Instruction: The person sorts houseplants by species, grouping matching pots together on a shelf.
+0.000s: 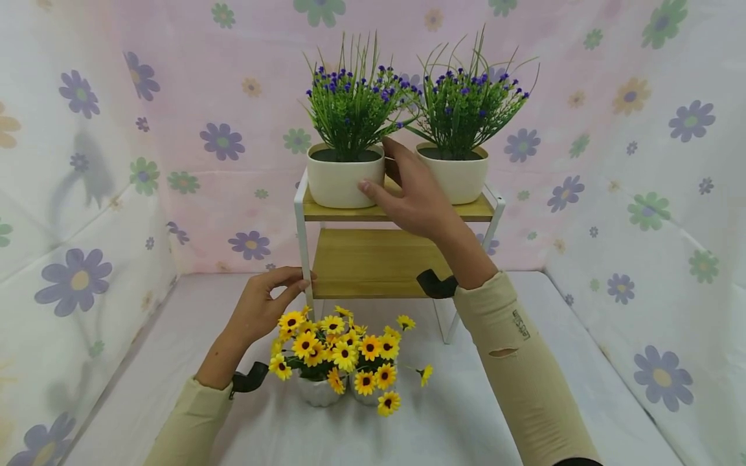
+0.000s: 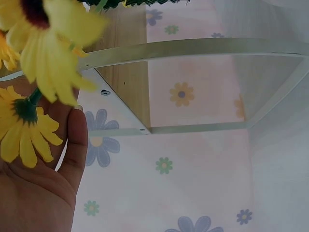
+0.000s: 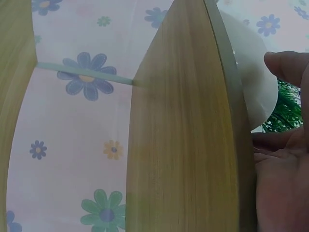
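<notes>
A two-tier wooden shelf (image 1: 373, 262) with a white metal frame stands at the back. On its top board are two cream pots of green plants with purple flowers. My right hand (image 1: 381, 169) grips the left pot (image 1: 338, 181), thumb on its front and fingers reaching between it and the right pot (image 1: 460, 175). The right wrist view shows that pot (image 3: 253, 72) beside my fingers (image 3: 287, 65) and the shelf board (image 3: 183, 145). My left hand (image 1: 300, 279) touches the shelf's front left leg with straight fingertips. Yellow sunflowers (image 1: 338, 349) stand just beside it.
The sunflowers sit in two small white pots (image 1: 317, 391) on the white cloth in front of the shelf. Floral fabric walls (image 1: 641, 213) close in the left, back and right. In the left wrist view a sunflower (image 2: 43, 43) hangs over my thumb (image 2: 72, 145), with the white frame (image 2: 193, 47) beyond.
</notes>
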`<action>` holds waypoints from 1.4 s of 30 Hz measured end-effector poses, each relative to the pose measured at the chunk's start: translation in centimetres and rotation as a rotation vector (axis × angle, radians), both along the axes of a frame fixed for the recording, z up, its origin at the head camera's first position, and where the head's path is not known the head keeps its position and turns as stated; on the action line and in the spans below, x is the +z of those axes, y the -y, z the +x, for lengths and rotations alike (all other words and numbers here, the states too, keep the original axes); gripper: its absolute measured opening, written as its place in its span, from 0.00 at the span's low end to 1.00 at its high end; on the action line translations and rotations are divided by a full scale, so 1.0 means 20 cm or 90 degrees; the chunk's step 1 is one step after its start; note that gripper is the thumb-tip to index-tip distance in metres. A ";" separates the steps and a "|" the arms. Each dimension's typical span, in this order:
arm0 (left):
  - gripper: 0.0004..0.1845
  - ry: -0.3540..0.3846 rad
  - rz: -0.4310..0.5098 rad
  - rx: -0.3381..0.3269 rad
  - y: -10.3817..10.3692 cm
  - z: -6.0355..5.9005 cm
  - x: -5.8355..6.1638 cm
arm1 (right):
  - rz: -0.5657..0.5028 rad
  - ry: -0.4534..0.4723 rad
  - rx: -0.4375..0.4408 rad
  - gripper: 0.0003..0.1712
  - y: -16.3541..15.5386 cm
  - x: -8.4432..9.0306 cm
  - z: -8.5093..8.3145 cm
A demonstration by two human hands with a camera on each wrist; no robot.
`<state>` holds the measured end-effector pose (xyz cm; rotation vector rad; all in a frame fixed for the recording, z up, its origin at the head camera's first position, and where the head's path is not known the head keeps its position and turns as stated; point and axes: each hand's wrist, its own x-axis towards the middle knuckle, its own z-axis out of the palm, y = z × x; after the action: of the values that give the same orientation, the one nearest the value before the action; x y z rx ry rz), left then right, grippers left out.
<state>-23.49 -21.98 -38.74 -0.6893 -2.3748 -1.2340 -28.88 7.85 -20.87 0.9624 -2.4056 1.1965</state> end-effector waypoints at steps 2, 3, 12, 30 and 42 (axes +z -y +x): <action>0.11 -0.003 -0.003 -0.001 0.00 0.00 0.00 | -0.001 -0.004 -0.003 0.48 -0.01 -0.01 0.02; 0.11 -0.004 -0.003 0.000 0.00 0.00 0.00 | -0.002 -0.006 -0.001 0.48 -0.02 -0.01 0.02; 0.11 0.006 0.004 0.001 0.00 0.00 0.00 | -0.011 -0.056 0.021 0.47 -0.08 -0.07 0.10; 0.11 0.014 0.006 0.005 0.00 0.01 0.01 | -0.101 -0.183 0.073 0.43 -0.22 -0.24 0.25; 0.11 0.010 0.005 0.001 0.00 0.00 0.00 | -0.175 -0.187 0.124 0.38 -0.31 -0.40 0.38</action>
<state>-23.46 -21.91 -38.73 -0.6769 -2.3805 -1.2522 -21.26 14.13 -28.77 1.2059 -1.9002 1.3057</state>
